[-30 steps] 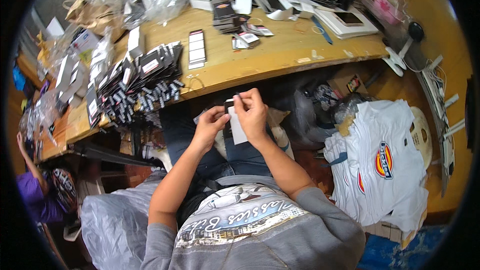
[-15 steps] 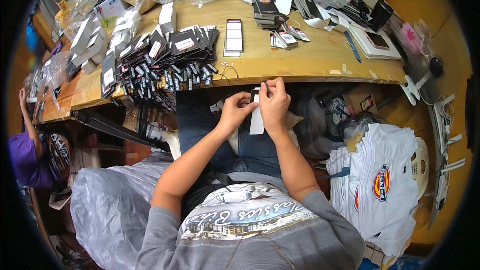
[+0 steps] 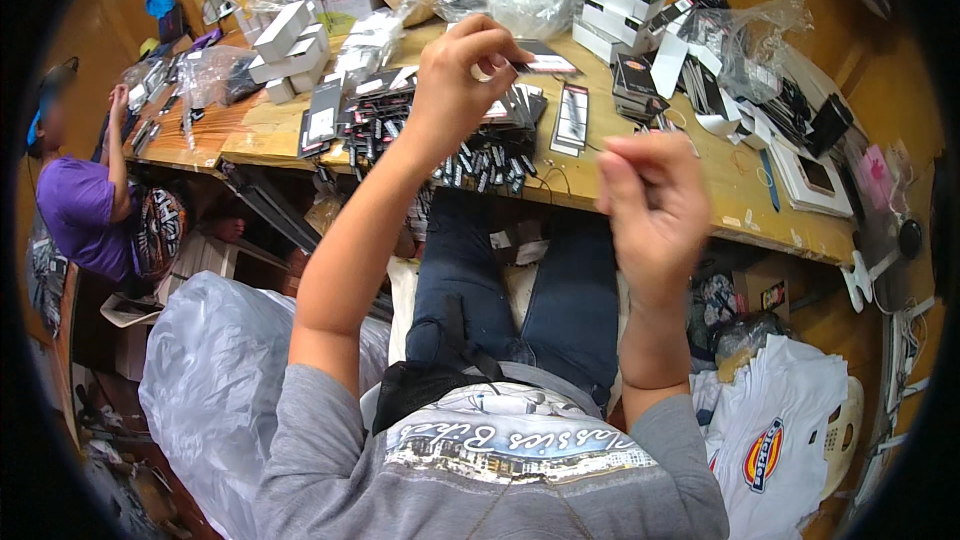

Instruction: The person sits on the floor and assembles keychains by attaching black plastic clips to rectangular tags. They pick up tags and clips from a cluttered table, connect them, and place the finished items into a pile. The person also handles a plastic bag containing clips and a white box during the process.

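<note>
Raised over the table, my left hand (image 3: pixel 465 75) pinches the corner of a black hang tag (image 3: pixel 547 57) with a white label. Beneath it lies a heap of black hang tags (image 3: pixel 385 105), their cords and small black-and-white ends (image 3: pixel 480 168) drooping over the table's front edge. My right hand (image 3: pixel 655 205), slightly blurred, is lifted apart from the left one with its fingers curled in. Whether it has anything between the fingertips is hidden. A narrow sheet of white labels (image 3: pixel 571 118) rests on the table between the two hands.
White boxes (image 3: pixel 618 15) and a stack of black tags (image 3: pixel 636 80) stand farther back on the wooden table (image 3: pixel 740 215). A phone (image 3: pixel 816 175) lies at right. White shirts (image 3: pixel 770 420) are piled low right, a plastic bag (image 3: pixel 220 370) low left. Another person in purple (image 3: pixel 85 205) sits at left.
My hands, together over my lap before, have parted. The left has risen forward over the heap with a tag; the right has lifted to the right. The view has shifted too.
</note>
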`<action>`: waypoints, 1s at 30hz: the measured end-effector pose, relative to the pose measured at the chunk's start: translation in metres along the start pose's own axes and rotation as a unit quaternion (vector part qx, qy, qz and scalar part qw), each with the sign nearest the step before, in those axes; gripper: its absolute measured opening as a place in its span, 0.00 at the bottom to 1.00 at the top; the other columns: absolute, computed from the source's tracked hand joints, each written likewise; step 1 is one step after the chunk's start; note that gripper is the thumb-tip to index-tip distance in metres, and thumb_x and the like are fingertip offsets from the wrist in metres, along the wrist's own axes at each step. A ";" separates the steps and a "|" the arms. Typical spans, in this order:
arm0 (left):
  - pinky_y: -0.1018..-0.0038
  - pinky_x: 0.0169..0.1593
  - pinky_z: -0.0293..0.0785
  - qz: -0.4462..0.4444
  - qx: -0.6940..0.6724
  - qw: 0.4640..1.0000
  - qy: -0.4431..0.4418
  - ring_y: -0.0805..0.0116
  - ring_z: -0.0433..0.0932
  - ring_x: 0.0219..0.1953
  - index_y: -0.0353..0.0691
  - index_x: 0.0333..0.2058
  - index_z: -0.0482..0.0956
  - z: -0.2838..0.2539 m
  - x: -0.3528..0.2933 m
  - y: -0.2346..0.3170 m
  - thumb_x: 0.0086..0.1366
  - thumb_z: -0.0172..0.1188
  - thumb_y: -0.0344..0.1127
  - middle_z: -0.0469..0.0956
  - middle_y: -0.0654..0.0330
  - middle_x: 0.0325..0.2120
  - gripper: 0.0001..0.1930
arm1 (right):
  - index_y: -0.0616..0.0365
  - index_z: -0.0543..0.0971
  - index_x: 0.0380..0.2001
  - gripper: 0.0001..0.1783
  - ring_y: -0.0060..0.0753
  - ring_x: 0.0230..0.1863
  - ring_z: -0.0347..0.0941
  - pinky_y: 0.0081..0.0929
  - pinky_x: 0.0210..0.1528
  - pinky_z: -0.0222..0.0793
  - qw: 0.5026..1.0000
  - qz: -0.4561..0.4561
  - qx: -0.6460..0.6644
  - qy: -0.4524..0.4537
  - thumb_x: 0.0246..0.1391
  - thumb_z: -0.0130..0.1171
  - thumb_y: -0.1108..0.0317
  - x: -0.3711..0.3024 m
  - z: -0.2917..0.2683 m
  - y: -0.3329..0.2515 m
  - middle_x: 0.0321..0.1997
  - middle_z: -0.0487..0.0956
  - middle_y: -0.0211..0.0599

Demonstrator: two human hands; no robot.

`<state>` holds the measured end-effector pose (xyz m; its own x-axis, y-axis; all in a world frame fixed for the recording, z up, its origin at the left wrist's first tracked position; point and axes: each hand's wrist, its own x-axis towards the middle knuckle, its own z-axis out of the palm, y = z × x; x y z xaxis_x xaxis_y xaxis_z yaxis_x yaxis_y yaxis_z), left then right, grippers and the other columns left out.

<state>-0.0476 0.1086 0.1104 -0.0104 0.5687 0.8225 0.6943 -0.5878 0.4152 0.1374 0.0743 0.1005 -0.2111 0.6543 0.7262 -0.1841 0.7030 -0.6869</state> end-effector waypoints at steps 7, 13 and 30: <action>0.68 0.33 0.67 0.015 0.171 0.968 -0.183 0.57 0.71 0.29 0.37 0.18 0.73 -0.001 -0.011 -0.073 0.37 0.54 0.22 0.72 0.55 0.21 0.05 | 0.58 0.70 0.30 0.09 0.42 0.35 0.67 0.32 0.35 0.62 0.930 -0.085 -0.297 -0.201 0.41 0.52 0.72 -0.015 0.027 0.026 0.30 0.72 0.43; 0.67 0.40 0.65 0.046 0.243 0.901 -0.355 0.57 0.68 0.35 0.42 0.25 0.78 0.000 0.001 -0.063 0.37 0.49 0.19 0.74 0.57 0.25 0.15 | 0.50 0.74 0.26 0.05 0.29 0.40 0.68 0.30 0.42 0.60 0.920 -0.213 -0.058 -0.324 0.42 0.52 0.70 -0.032 -0.006 -0.076 0.34 0.75 0.32; 0.71 0.40 0.64 0.019 0.174 0.980 -0.099 0.61 0.68 0.36 0.38 0.31 0.73 -0.080 -0.054 -0.012 0.46 0.50 0.19 0.72 0.58 0.29 0.12 | 0.46 0.75 0.31 0.09 0.29 0.39 0.67 0.33 0.46 0.56 0.861 -0.292 -0.122 -0.399 0.43 0.50 0.66 -0.014 0.024 -0.123 0.36 0.74 0.28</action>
<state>-0.1131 0.0393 0.0922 0.1348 0.6710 0.7291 0.8955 -0.3974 0.2001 0.1400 -0.0277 0.1741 -0.7606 -0.1619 0.6287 -0.2967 0.9481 -0.1148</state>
